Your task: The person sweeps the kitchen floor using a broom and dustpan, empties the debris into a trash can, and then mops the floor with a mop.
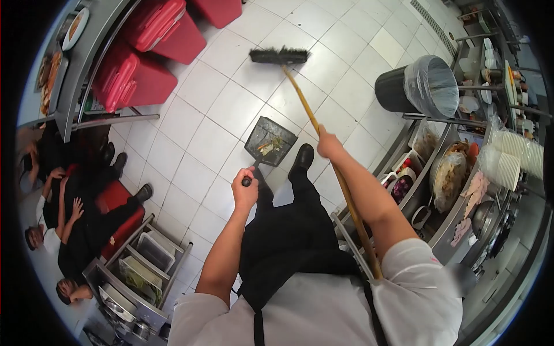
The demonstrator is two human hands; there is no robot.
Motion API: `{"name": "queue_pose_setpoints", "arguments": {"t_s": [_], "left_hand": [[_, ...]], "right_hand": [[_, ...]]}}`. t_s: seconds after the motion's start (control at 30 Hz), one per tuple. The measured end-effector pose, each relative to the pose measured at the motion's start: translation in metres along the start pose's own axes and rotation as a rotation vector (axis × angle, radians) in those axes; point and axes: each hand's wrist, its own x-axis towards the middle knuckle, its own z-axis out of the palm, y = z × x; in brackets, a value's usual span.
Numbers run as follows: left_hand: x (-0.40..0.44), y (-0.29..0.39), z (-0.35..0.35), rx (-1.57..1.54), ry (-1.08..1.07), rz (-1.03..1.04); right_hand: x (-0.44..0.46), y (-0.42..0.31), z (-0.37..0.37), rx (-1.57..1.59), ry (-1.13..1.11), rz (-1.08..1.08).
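My left hand (244,189) is closed around the handle of a dark dustpan (284,151), whose pan is at floor level in front of my feet. Food scraps (269,146) lie in the pan, pale and greenish bits among them. Wrapped round the yellow stick of a broom (301,98) is my right hand (330,144). The stick slants from under my right arm up to the black broom head (279,56), which is on the tiles beyond the dustpan. Broom head and dustpan are apart.
White floor tiles (231,109) spread ahead. Red lidded bins (135,78) line the left, near two seated people (63,213). A lined grey trash bin (398,89) stands at right, beside a counter with food containers (404,167). A shelf rack (141,265) is at lower left.
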Motion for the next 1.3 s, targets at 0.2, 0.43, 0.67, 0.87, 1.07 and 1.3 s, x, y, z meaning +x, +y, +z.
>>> {"name": "queue_pose_setpoints", "arguments": {"t_s": [0.2,0.43,0.67,0.87,1.07,1.3], "left_hand": [[0.013,-0.047,0.011,0.118,0.018,0.078],[0.018,-0.044,0.006,0.117,-0.038,0.043],[0.015,-0.061,-0.023,0.078,-0.053,0.099],[-0.004,-0.03,-0.034,0.101,-0.151,0.086],[-0.002,-0.03,-0.012,0.159,-0.229,0.145],[0.007,-0.05,0.0,0.197,-0.233,0.134]], "right_hand": [[-0.008,-0.011,0.055,-0.034,-0.162,0.054],[-0.179,0.025,0.13,0.11,-0.556,0.031],[-0.262,0.037,0.111,0.441,-0.36,-0.032],[-0.113,0.078,0.077,0.074,0.082,-0.053],[-0.05,0.066,0.047,0.216,-0.169,0.198],[-0.193,0.074,0.147,0.289,-0.541,0.09]]}}
